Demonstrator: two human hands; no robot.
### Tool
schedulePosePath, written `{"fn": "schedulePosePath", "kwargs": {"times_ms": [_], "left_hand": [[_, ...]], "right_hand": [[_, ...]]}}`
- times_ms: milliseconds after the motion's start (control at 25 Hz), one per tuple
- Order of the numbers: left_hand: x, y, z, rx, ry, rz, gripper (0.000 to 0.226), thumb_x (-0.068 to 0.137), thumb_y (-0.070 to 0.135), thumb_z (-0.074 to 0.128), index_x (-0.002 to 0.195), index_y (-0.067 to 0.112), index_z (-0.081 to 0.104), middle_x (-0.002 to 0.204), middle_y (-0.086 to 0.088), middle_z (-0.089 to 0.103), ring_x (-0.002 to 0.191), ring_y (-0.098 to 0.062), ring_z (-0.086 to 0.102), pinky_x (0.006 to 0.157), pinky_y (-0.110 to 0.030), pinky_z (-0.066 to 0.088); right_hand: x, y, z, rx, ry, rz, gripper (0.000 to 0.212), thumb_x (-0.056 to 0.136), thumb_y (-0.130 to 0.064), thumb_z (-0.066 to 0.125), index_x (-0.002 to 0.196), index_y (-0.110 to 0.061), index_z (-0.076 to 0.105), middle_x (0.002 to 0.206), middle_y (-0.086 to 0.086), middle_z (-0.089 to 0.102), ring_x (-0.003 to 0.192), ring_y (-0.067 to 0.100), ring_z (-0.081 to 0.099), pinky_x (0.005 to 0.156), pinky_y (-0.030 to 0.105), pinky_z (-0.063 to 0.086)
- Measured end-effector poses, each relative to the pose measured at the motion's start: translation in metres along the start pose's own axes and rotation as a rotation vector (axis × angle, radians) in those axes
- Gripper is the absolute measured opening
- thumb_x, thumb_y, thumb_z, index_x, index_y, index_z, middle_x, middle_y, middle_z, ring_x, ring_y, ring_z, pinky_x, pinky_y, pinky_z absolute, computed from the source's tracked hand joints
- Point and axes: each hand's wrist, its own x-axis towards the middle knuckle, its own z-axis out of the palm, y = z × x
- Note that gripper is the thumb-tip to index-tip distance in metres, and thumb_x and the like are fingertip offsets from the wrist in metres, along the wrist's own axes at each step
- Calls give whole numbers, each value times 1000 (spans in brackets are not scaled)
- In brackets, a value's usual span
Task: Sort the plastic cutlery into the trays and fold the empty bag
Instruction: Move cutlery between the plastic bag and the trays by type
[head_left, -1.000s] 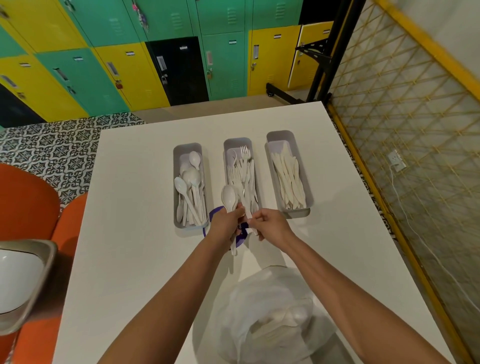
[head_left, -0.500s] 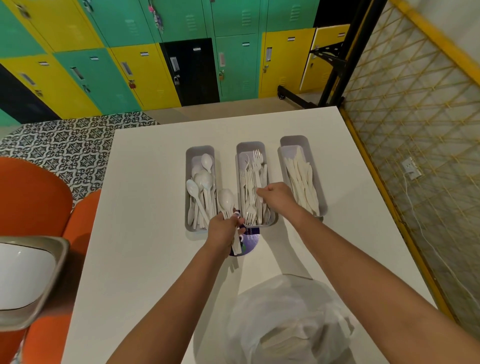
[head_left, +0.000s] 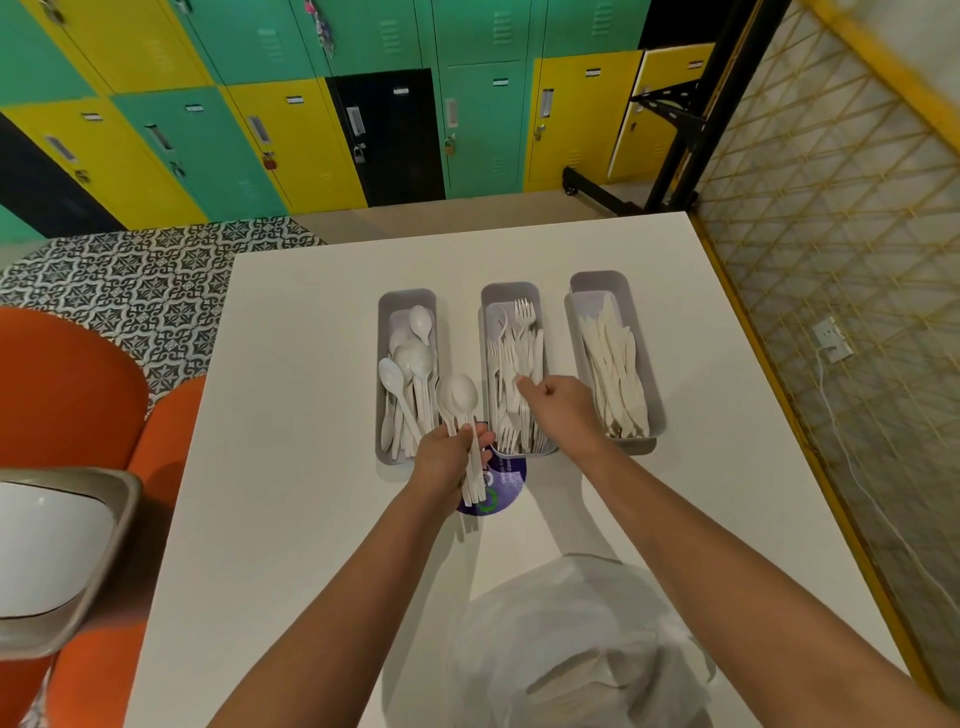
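All 3 trays (head_left: 607, 283) already hold sorted cutlery, the left hand (head_left: 445, 458) grips spoons (head_left: 459, 402), the right hand (head_left: 563, 410), fingers curled, drops a fork (head_left: 511, 382), while the bag (head_left: 576, 644) nearby looks unemptied and unfolded.

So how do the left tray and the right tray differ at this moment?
The left tray holds spoons with round bowls, some crossed at angles; the right tray holds flat knives lying roughly lengthwise. The left hand holds more spoons at the left tray's near end; no hand is at the right tray, since the right hand is over the middle tray. Both trays are grey, narrow and parallel.
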Motion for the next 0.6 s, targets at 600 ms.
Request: {"fn": "schedulePosePath", "kwargs": {"times_ms": [600], "left_hand": [[-14, -4, -1, 103, 4, 78, 21, 98, 14, 45, 107, 5, 62, 94, -12, 68, 86, -26, 65, 86, -41, 54]], "right_hand": [[-52, 23, 27, 194, -383, 63, 16, 87, -7, 60, 73, -12, 55, 64, 7, 56, 54, 12, 48, 46, 20, 41]]}}
